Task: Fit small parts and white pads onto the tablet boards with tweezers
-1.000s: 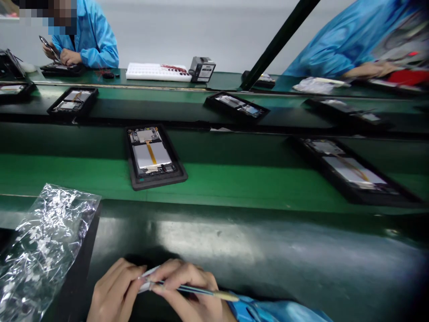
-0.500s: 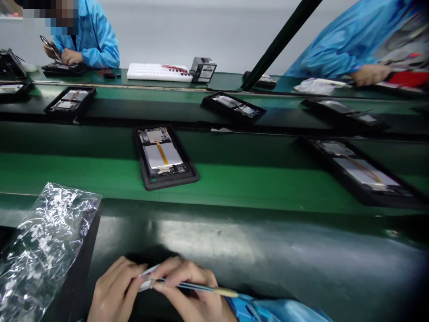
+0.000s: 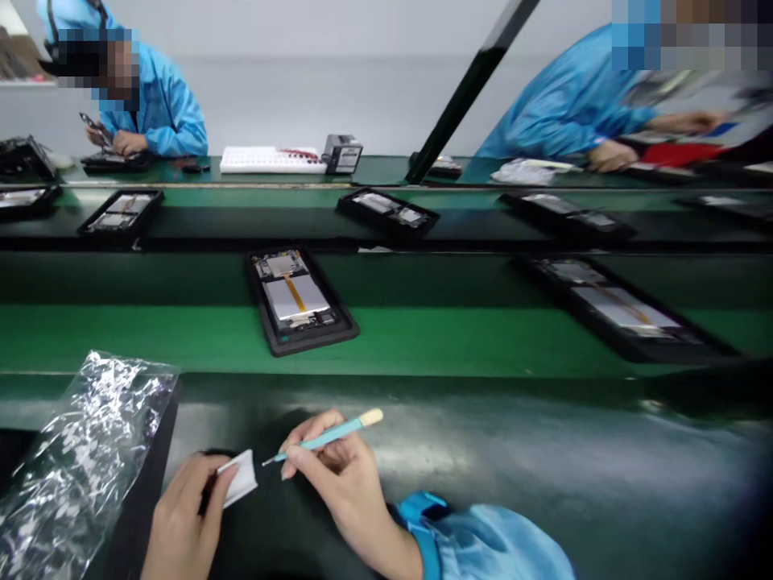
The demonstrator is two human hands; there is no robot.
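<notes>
Between the thumb and fingers of my left hand (image 3: 184, 507) is a small folded white cloth or paper (image 3: 242, 477). My right hand (image 3: 341, 475) pinches a thin teal tool with a cream end (image 3: 332, 434), shaped like a pen or small screwdriver. Its narrow tip points left, a short gap from the white piece. Both hands are above the dark green work surface (image 3: 459, 467). Beyond them, an opened tablet-like device (image 3: 295, 296) lies in a black tray, its silver battery and orange ribbon cable showing.
A clear plastic bag (image 3: 90, 459) lies at the left. Another opened device (image 3: 622, 306) rests in a black tray at the right, with several more on the far strip. Across the bench, two people in blue (image 3: 166, 101) work near a white rack (image 3: 271, 159) and a small box (image 3: 344, 155).
My hands have drawn apart. The tool's tip has come away from the white piece, and my right hand has risen with the tool's cream end tilted up. The camera view has shifted.
</notes>
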